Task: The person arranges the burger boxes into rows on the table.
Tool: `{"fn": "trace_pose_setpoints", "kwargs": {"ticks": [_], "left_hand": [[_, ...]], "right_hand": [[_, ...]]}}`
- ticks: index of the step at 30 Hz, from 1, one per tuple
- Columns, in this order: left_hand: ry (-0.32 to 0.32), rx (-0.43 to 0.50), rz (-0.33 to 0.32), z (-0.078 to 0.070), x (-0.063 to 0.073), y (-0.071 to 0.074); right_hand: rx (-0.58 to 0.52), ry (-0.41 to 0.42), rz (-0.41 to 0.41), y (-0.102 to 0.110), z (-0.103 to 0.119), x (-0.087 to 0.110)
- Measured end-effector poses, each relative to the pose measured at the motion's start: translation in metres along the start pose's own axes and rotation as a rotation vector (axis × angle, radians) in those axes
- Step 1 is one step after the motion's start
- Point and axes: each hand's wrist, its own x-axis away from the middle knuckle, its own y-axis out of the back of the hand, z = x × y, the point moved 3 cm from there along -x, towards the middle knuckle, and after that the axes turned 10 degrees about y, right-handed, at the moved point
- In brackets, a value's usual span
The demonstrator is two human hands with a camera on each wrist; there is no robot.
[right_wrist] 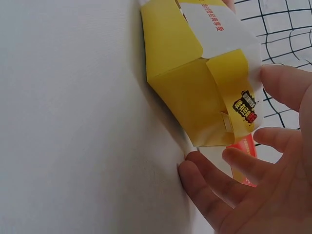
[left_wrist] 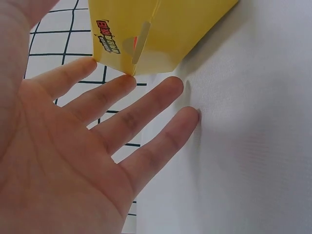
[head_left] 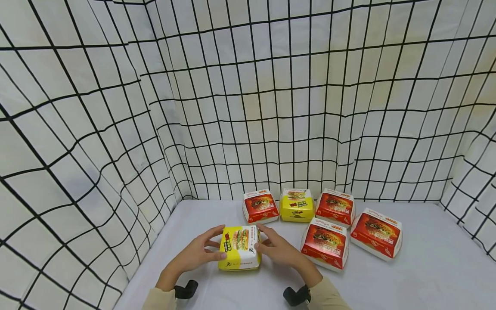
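A yellow-and-white burger box (head_left: 241,247), printed with a burger, sits closed on the white table between both hands. My left hand (head_left: 198,253) touches its left side, with the thumb toward the front and the index finger at the back corner. In the left wrist view the fingers (left_wrist: 129,119) are spread and nearly straight, two fingertips meeting the box's edge. On the opposite side, my right hand (head_left: 280,249) has its thumb and index finger at the lid's edges. The right wrist view shows its other fingers (right_wrist: 209,187) loosely extended beside the box (right_wrist: 195,102), close to the tabletop.
Farther back stand a red burger box (head_left: 261,206), a second yellow one (head_left: 297,205) and another red one (head_left: 335,207). Two more red boxes, one nearer (head_left: 326,243) and one at the right (head_left: 377,233), lie tilted. White walls with black netting (head_left: 248,107) enclose the table (head_left: 426,267).
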Motion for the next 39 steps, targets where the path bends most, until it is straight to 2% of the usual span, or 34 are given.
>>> {"fn": "trace_pose_setpoints", "kwargs": {"ticks": [11,26,34,39], "left_hand": [[0.004,0.017,0.025,-0.0003,0.0002,0.0012],[-0.056,0.038,0.062,0.0007,0.0018,0.0036],[-0.059,0.005,0.037,0.0020,0.0000,0.0045],[-0.076,0.020,0.035,0.0034,0.0004,0.0046]], "right_hand": [[-0.003,-0.001,0.002,0.0007,0.0012,-0.0007],[-0.018,0.021,-0.020,0.0016,-0.0031,-0.0037],[-0.010,0.004,-0.028,0.0019,-0.0040,-0.0046],[0.002,0.013,-0.028,0.0023,-0.0036,-0.0047]]}}
